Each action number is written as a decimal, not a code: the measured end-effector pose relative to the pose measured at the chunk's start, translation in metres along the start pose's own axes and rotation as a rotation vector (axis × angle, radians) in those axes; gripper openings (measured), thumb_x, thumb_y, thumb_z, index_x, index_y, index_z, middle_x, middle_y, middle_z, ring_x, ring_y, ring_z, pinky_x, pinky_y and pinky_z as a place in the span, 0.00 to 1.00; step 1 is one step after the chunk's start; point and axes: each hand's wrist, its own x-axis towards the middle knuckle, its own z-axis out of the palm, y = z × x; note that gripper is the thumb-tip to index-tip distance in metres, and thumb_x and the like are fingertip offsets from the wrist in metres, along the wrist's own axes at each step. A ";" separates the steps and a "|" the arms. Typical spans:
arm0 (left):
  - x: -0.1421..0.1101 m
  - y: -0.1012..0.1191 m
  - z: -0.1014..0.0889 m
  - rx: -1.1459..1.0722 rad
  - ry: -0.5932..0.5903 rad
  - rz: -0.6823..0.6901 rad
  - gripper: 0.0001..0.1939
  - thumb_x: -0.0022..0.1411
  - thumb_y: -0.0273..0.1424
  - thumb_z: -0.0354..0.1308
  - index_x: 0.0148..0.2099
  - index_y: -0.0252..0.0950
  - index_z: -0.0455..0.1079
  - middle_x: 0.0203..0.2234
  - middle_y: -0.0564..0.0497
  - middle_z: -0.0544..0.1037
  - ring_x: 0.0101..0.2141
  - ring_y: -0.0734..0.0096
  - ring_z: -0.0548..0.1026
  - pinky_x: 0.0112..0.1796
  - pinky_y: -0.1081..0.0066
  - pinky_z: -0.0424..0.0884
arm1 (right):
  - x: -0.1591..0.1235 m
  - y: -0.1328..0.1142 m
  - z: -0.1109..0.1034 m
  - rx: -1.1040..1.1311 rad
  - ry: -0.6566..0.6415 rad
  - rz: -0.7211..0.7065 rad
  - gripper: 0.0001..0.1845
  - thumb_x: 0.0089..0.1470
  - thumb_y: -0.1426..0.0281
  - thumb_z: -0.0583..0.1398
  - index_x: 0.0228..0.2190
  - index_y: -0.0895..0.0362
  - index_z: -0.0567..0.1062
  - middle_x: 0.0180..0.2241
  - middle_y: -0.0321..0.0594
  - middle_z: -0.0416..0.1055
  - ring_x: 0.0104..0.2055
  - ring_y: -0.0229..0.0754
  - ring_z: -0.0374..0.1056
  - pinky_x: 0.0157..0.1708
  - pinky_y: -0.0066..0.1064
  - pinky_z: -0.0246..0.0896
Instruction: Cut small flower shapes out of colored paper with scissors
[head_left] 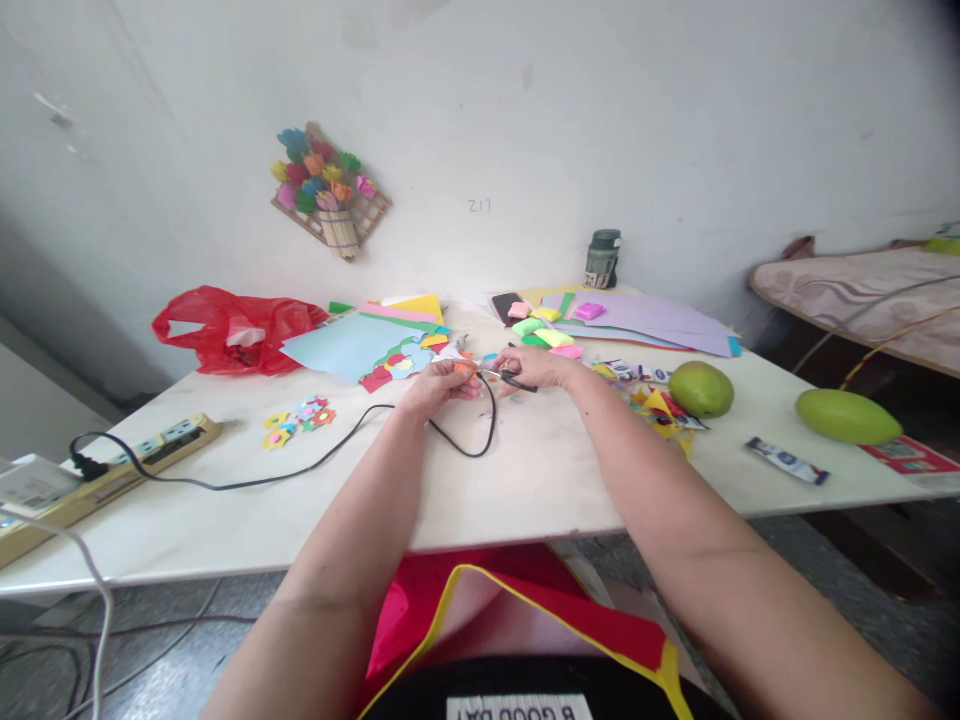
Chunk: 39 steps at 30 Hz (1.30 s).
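My left hand pinches a small piece of orange paper above the middle of the table. In my right hand is a pair of scissors with dark handles, its blades pointing left at the orange paper. A black cable loops on the table just below both hands. Left of my left hand lie cut paper shapes in red, green, blue and yellow. Several finished-looking paper flowers rest farther left. Small scraps are scattered around and under my hands.
Coloured paper sheets and a red plastic bag lie at back left. Bright clay-like packets and purple sheets sit at back right, near a bottle. Green fruits and a tube are right; a power strip is left.
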 end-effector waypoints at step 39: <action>0.004 -0.007 -0.004 -0.063 -0.035 -0.026 0.14 0.47 0.32 0.67 0.35 0.30 0.70 0.27 0.46 0.79 0.25 0.71 0.78 0.30 0.73 0.74 | -0.001 0.000 0.003 0.197 -0.043 -0.017 0.21 0.48 0.65 0.62 0.44 0.61 0.72 0.21 0.31 0.68 0.18 0.30 0.57 0.24 0.25 0.57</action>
